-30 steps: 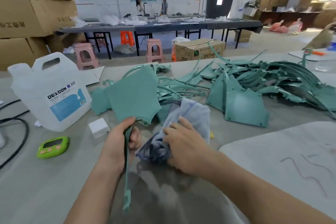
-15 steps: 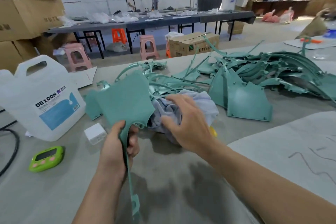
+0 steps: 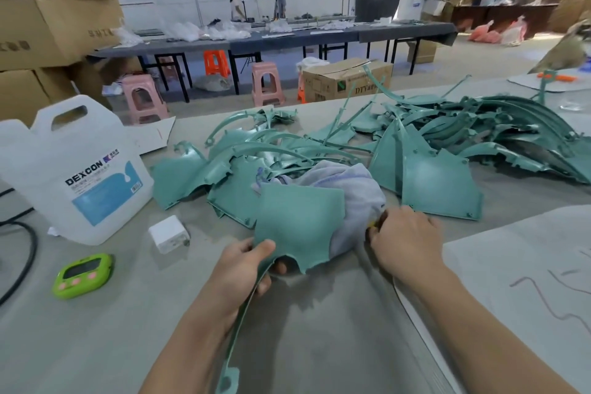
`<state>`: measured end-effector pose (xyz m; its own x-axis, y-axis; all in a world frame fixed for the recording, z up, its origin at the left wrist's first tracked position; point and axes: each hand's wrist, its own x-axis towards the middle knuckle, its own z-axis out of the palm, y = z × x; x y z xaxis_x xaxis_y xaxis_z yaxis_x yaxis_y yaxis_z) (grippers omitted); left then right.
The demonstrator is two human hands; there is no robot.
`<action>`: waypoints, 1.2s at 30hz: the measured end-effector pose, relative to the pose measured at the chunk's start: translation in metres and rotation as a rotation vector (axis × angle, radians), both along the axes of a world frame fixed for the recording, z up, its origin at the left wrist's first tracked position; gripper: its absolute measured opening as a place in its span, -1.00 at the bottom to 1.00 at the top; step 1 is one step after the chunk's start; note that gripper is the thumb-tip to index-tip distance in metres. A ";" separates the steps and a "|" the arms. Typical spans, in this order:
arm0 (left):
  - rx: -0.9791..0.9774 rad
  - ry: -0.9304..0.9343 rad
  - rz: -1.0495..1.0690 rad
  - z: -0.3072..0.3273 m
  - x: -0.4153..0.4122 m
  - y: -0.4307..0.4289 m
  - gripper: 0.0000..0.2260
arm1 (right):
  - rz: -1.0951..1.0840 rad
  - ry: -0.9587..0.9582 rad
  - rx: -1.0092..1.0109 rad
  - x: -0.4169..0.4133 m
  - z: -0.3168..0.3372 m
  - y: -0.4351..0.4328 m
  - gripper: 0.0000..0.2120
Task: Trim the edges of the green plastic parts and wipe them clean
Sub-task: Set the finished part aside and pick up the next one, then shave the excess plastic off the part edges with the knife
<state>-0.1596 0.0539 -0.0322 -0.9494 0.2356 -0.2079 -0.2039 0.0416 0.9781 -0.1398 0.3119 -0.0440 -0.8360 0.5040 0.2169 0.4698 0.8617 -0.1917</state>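
Observation:
My left hand [image 3: 243,269] grips a green plastic part [image 3: 297,224] by its lower edge. The part's wide panel lies tilted over a pale blue-grey cloth [image 3: 348,185], and its long thin strip runs down along my forearm. At the cloth's right edge, my right hand [image 3: 406,240] is curled around a small yellow object [image 3: 372,226], most of which is hidden. A big pile of green parts [image 3: 479,134] covers the table behind the cloth.
A white DEXCON jug [image 3: 73,169] stands at the left, with a small white block [image 3: 168,233], a green timer [image 3: 83,275] and a black cable [image 3: 25,253] near it. A white sheet [image 3: 527,265] with thin trimmings lies at the right.
My right hand left the top of the cloth and moved to its right edge, closing on the yellow object. The green part swung down from upright to lie over the cloth.

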 end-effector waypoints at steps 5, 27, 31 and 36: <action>-0.078 -0.007 -0.030 -0.001 -0.001 -0.002 -0.78 | -0.033 -0.034 -0.059 0.007 0.012 0.010 -0.95; -0.003 -0.102 -0.215 -0.008 -0.033 -0.031 -0.67 | 0.486 0.605 -0.895 -0.014 -0.005 -0.004 -0.76; 0.095 -0.151 -0.225 -0.013 -0.038 -0.033 -0.70 | 0.532 0.624 -0.944 -0.014 -0.004 -0.003 -0.81; 0.138 -0.171 -0.208 -0.010 -0.034 -0.032 -0.73 | 0.560 0.637 -0.985 -0.010 -0.002 -0.003 -0.79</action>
